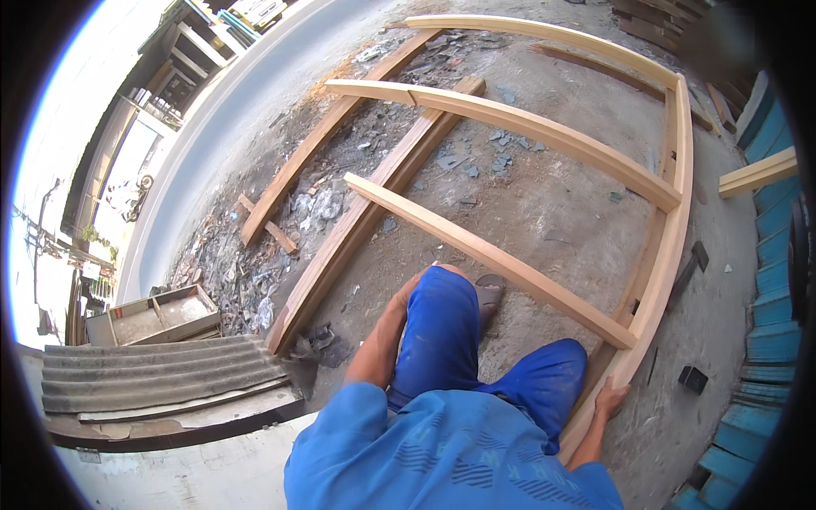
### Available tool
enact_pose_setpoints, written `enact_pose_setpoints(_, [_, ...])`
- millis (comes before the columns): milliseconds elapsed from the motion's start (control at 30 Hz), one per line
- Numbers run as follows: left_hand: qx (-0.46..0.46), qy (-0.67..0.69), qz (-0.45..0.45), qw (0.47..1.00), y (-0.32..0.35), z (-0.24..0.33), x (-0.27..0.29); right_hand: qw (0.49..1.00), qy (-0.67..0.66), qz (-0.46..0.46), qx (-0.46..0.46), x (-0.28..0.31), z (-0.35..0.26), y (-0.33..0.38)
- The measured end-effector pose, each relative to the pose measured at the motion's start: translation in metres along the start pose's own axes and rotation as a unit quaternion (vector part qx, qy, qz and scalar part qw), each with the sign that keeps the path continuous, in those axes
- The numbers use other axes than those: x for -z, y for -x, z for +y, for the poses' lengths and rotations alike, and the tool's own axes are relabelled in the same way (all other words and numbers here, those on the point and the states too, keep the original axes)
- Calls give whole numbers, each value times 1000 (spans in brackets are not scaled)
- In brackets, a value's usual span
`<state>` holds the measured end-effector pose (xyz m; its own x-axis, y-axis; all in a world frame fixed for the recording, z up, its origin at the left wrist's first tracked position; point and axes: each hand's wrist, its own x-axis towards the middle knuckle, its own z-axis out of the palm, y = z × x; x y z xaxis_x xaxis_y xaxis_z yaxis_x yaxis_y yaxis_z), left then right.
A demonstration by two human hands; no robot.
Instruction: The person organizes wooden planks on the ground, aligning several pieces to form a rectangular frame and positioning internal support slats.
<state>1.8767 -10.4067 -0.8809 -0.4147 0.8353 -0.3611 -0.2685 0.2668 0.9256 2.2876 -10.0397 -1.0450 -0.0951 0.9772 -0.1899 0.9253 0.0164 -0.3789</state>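
The right hand (609, 398) is closing its fingers around the outer edge of the long rail (670, 255), at the part nearest the body, probably because the person is wanting to steady this rail. The left hand (443, 267) is lying well to the left of the long rail, at the bent left knee; it is mostly hiding there, so I cannot tell if its fingers are spreading or pressing together.

The long rail is running along the right side of the wooden frame. From its left face three crosspieces are reaching out: the near crosspiece (510, 251), the middle crosspiece (544, 130) and the far crosspiece (552, 31). Left of the rail, the inner timber (387, 183) and the outer timber (310, 153) are lying across under their free ends, it seems for lifting these ends off the rough ground. Between the rail and the inner timber the person is crouching, perhaps since this position is giving an easy reach to the rail. Right of the rail, a black block (693, 379) is sitting apart.
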Motion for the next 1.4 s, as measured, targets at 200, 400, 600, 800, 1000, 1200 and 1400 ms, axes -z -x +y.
enact_pose_setpoints(200, [70,123,200,970,98,-94,-7,999,-36,-17,22,-2,9,-7])
enact_pose_setpoints(400, [88,240,406,877,193,-172,0,998,-26,-26,45,-15,22,-17])
enact_pose_setpoints(600, [61,302,525,794,266,-225,18,998,-16,-45,31,-18,25,-22])
enact_pose_setpoints(800, [43,311,590,744,290,-229,48,998,50,-39,19,7,-3,1])
enact_pose_setpoints(1000, [7,266,603,752,236,-218,112,997,72,-34,11,-6,13,-18])
enact_pose_setpoints(1200, [109,34,551,827,203,-233,176,958,277,-18,-64,32,-79,27])
enact_pose_setpoints(1400, [121,-46,529,839,173,-193,201,956,192,-37,218,-19,-222,58])
